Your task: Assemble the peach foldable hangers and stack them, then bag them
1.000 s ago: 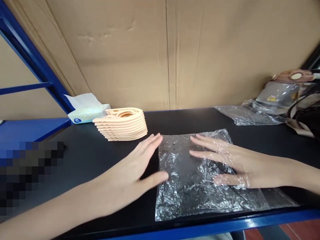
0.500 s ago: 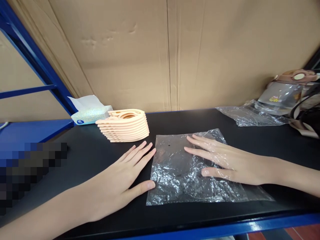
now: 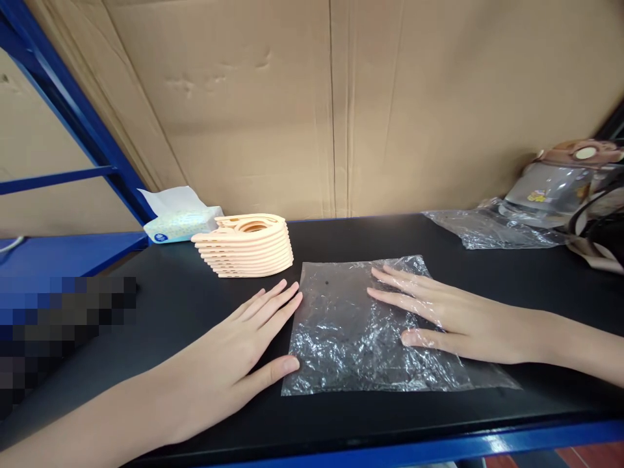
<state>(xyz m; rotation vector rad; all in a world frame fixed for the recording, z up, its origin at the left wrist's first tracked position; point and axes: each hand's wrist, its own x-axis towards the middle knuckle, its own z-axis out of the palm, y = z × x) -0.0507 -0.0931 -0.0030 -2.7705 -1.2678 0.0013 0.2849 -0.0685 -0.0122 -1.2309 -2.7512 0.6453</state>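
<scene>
A clear, crinkled plastic bag lies flat on the black tabletop. The fingers of my right hand are spread and seem to be inside the bag, under its upper layer, pointing left. My left hand lies open with fingers spread, its fingertips at the bag's left edge. Neither hand grips anything. Behind my left hand stands a stack of peach-coloured flat plastic pieces, each with a rounded opening.
A tissue pack sits behind the stack at the back left. At the back right are another clear bag, a transparent bottle with a brown lid and a dark strapped item. Cardboard walls the back; a blue frame rises at left.
The bag has shifted slightly left relative to my right hand, so the hand reaches less far into it. My left hand stays spread at the bag's left edge. The view has moved a little.
</scene>
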